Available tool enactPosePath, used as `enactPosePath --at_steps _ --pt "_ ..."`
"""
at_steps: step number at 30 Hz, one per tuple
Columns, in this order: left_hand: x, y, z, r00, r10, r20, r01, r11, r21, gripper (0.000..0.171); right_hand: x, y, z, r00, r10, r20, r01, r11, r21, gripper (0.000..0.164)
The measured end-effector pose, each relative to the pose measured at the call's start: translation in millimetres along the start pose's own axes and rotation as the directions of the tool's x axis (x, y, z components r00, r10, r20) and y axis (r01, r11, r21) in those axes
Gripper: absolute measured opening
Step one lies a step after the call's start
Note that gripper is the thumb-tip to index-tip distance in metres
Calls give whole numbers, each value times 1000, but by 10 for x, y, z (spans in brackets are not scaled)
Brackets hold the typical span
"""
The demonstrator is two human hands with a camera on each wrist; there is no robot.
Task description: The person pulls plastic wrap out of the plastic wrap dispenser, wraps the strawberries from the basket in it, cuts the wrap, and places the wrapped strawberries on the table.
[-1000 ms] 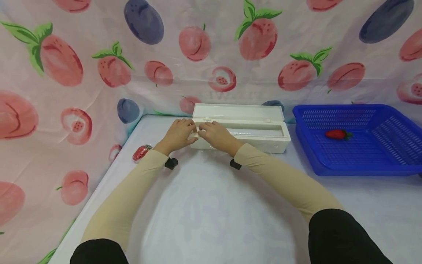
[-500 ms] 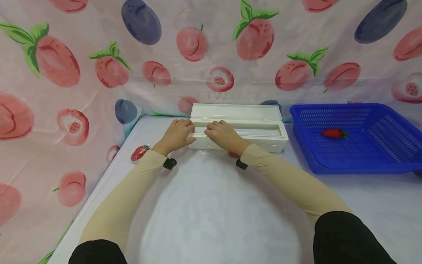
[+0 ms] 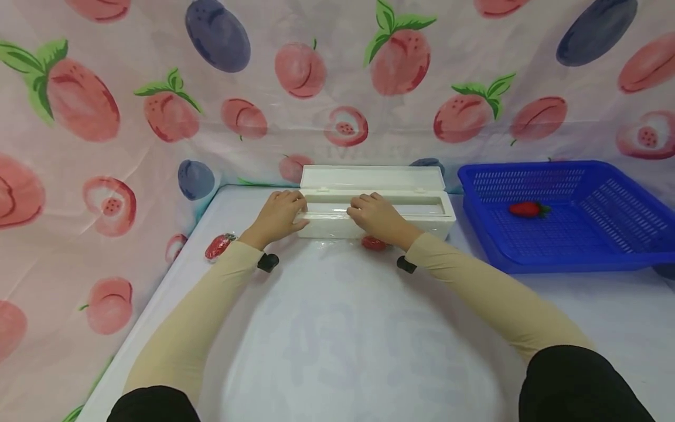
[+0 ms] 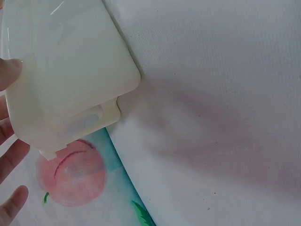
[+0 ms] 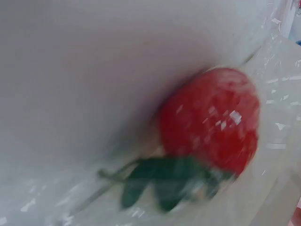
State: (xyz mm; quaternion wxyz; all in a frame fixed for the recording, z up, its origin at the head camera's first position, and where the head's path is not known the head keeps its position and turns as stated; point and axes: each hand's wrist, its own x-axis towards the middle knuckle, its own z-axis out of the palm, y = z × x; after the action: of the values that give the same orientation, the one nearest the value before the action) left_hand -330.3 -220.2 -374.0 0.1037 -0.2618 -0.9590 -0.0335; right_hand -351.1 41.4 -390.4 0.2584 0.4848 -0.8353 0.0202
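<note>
A white cling film dispenser (image 3: 329,227) stands at the back of the table with its lid (image 3: 371,176) raised. My left hand (image 3: 276,214) holds its left end; in the left wrist view the thumb (image 4: 9,73) lies on the dispenser's side (image 4: 70,52). Along the front top edge, the fingers of my right hand (image 3: 378,217) curl down, hiding whatever they pinch there. Below that hand, a strawberry (image 3: 373,243) lies against the dispenser's front. Close up in the right wrist view, this strawberry (image 5: 211,120) shows under clear, shiny cling film (image 5: 282,101), green leaves attached.
Left of my left forearm lies another strawberry (image 3: 218,247), wrapped in film. A blue plastic basket (image 3: 527,261) with one strawberry (image 3: 529,209) in it stands at the right. A fruit-print cloth (image 3: 316,135) hangs behind the table.
My right hand has slid rightward along the dispenser's front edge, away from my left hand, and the strawberry below it has come into sight. My left hand has stayed at the left end.
</note>
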Motion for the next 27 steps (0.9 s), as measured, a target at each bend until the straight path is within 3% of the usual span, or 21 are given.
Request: enactPosePath --at_steps 17,23,27 --pt "11 -28 6 1000 -2 -7 2 1000 -18 24 -651 354 -193 995 83 -52 -82 996 18 4" --pt "14 -15 -4 1000 -5 -2 5 1000 -27 25 -739 379 -228 986 139 -88 -139 990 1 6" --pt "9 2 5 1000 -1 -16 0 999 -36 24 -717 339 -220 966 240 -94 -244 969 -28 11"
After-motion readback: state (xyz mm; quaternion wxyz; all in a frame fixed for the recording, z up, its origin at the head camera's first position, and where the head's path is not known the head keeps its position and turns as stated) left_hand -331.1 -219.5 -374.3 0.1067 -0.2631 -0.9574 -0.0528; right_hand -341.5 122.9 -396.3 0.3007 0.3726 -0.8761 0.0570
